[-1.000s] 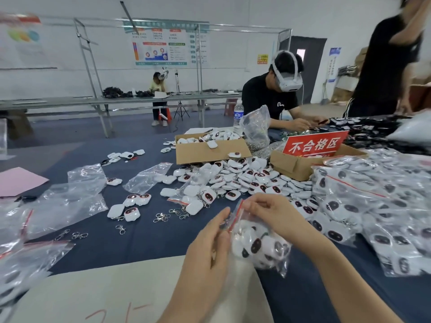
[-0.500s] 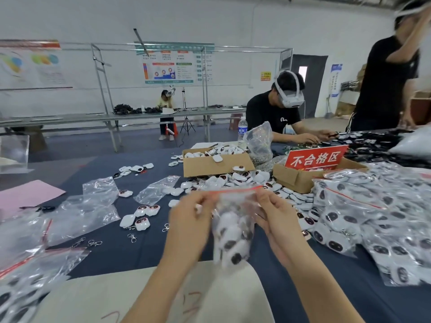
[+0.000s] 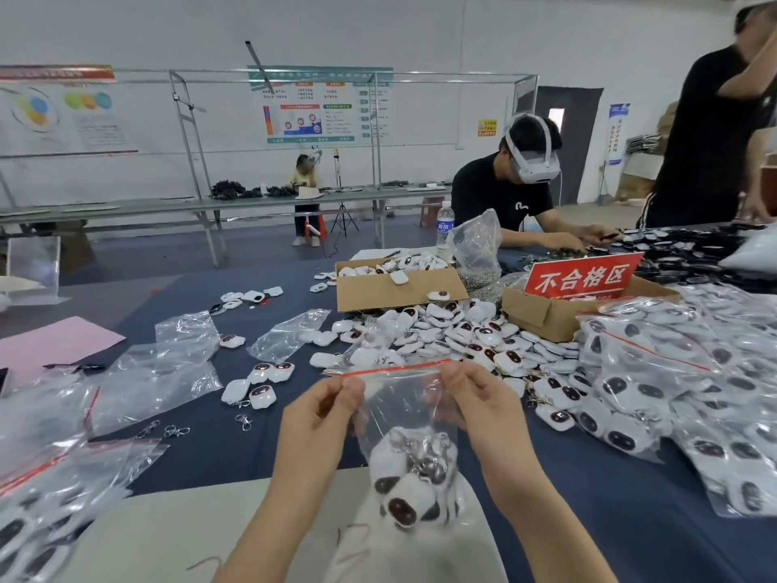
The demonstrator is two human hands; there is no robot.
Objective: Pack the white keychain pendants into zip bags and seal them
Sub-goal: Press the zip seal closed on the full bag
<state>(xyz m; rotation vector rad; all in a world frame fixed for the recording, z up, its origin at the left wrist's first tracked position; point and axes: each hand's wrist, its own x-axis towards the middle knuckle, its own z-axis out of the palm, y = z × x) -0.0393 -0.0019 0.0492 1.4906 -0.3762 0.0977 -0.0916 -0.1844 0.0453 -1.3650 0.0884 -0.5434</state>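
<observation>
**Two hands hold one filled bag by its top**

One clear zip bag (image 3: 403,410) hangs in the air, low in the middle of the view, over the near edge of the desk (image 3: 235,448). White pendants (image 3: 403,498) with dark spots sit in a clump at the bottom of it, mixed with shiny rings. The red strip (image 3: 391,370) runs flat along the top. It is not clear whether that strip is pressed closed.

The left hand (image 3: 319,418) pinches the top left corner of the bag. The right hand (image 3: 475,401) pinches the top right corner. Each grip is tight and narrow, with the bag between thumb and fingers.

Just behind the bag lies a big pile of loose pendants (image 3: 458,334). Behind the pile sits an open cardboard box (image 3: 399,288) with more inside. Beside it, another box (image 3: 546,313) carries a red sign (image 3: 584,275). Lots of filled bags (image 3: 672,393) are heaped on the right. Empty bags (image 3: 155,380) and a few metal clips (image 3: 164,429) lie on the left, near a pink paper (image 3: 50,342).

The desk has a dark blue cover, with a white sheet (image 3: 189,532) under the hands. Across it a person in a white headset (image 3: 504,195) sits bent over, next to a water bottle (image 3: 445,223). Another person (image 3: 706,140) stands at the far right. Posters (image 3: 319,107) hang on the white wall.
</observation>
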